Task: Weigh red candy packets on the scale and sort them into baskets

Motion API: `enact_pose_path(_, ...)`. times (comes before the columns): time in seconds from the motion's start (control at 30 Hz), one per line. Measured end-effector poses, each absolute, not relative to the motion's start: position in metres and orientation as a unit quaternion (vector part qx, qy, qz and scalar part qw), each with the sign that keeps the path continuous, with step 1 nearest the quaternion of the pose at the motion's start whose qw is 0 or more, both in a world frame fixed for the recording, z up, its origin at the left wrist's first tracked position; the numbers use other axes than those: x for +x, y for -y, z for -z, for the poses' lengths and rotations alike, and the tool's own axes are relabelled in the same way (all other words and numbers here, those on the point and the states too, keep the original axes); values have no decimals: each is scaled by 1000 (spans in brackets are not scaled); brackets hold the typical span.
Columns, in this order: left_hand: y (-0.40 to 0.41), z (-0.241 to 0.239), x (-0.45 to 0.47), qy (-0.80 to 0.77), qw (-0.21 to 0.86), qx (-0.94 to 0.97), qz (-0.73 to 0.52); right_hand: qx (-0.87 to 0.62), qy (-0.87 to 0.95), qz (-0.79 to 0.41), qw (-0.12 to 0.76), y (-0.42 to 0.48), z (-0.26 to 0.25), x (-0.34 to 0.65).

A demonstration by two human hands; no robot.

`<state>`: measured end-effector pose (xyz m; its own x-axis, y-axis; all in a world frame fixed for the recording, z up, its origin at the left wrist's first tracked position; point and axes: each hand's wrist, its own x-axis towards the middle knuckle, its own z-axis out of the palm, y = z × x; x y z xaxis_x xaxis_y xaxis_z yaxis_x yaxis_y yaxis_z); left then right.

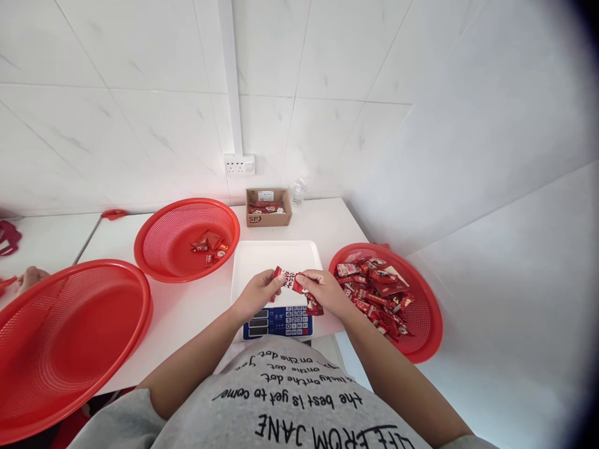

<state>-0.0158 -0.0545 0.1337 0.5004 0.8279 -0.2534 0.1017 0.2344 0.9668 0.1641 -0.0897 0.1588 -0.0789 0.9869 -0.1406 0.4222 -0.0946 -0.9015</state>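
My left hand (262,292) and my right hand (322,288) are closed, thumbs on top, on a small red-and-white wrapped packet (289,280). They hold it above the white pan (248,257) of a digital scale. A second, darker red packet (313,304) hangs below my right fingers; whether it is joined to the first I cannot tell. Behind my fingers, a bit of red shows near the pan. The scale's blue keypad panel (277,322) faces me. Just right of my right hand, a red mesh basket (433,324) holds many red wrapped packets (379,293).
At the back left, a red basket (159,218) contains several packets. Another red basket (135,293) stands nearer, at left, partly beside another person's hand (32,278). An SF cardboard box (270,220) with packets and a clear plastic bottle (299,191) stand by the tiled wall.
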Motion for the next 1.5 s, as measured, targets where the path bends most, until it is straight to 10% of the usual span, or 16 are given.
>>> enact_pose_path(0.47,56,-133,-14,-401,677,555,-269,-603,560,-467,323,91,-159,161)
enact_pose_path(0.9,58,-78,-47,-498,310,798,-141,-738,510,-358,258,87,-104,184)
enact_pose_path(1.5,43,-63,-30,-433,182,870,-151,-597,295,-623,410,95,-93,179)
